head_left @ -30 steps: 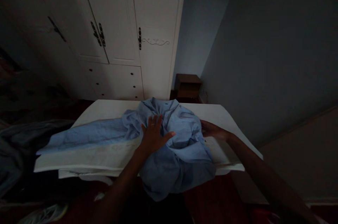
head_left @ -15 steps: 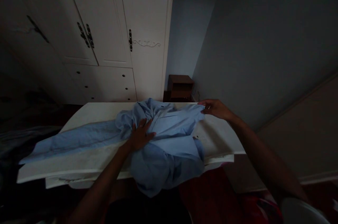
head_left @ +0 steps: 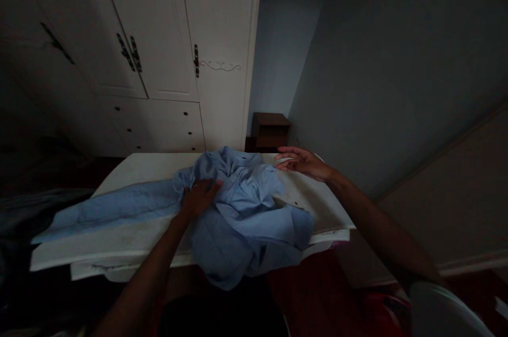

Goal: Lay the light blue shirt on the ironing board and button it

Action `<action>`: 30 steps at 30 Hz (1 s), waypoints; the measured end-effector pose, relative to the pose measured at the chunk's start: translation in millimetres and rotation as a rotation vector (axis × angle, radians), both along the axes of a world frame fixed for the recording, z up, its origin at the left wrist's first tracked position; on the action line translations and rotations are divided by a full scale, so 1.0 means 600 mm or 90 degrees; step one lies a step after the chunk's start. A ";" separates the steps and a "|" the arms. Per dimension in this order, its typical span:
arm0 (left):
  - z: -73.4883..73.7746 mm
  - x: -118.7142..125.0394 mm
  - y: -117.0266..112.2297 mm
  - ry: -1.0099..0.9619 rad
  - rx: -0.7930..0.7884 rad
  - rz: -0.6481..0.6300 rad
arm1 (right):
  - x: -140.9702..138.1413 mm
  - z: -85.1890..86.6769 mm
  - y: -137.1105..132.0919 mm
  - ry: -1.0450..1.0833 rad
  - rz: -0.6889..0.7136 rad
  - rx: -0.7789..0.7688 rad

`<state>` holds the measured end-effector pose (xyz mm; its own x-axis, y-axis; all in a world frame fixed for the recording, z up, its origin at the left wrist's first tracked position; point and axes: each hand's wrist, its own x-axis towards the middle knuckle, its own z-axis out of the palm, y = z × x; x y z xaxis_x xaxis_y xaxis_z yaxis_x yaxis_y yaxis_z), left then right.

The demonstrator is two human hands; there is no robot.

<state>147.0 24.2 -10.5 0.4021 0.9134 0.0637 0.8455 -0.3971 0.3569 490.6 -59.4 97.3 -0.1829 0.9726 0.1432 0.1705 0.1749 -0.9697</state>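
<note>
Over board's (head_left: 130,236) near edge, shirt (head_left: 250,220) hangs — left hand (head_left: 196,197) atop, grip unclear; right hand (head_left: 305,163) spread — room rightward.

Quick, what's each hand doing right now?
Left hand: on the blue shirt; grip can't be told.
Right hand: open, nothing visibly held.

Dim light in here, and a white wardrobe (head_left: 224,19) commands the back left, dark handles (head_left: 196,61) on its doors, knobbed drawers (head_left: 159,121) below! Right of it, a low brown cabinet (head_left: 272,121) meets the grey wall (head_left: 381,78); down front, dark red floor (head_left: 317,287)!
</note>
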 end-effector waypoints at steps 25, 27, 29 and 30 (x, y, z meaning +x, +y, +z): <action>-0.033 -0.020 0.000 -0.167 -0.014 0.021 | -0.056 -0.199 -0.011 -0.251 0.000 0.053; -0.038 -0.025 0.006 -0.150 0.014 0.017 | -0.053 -0.193 -0.009 -0.359 0.039 0.128; -0.046 -0.029 0.013 -0.122 0.058 0.003 | -0.048 -0.195 -0.007 -0.437 0.014 0.183; -0.050 -0.031 0.016 -0.107 0.079 -0.005 | -0.045 -0.197 -0.007 -0.450 -0.008 0.194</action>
<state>128.2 34.0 -40.7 0.3831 0.8914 0.2422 0.7751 -0.4529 0.4407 463.6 -63.5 -20.8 -0.3197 0.9117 0.2581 0.7351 0.4106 -0.5396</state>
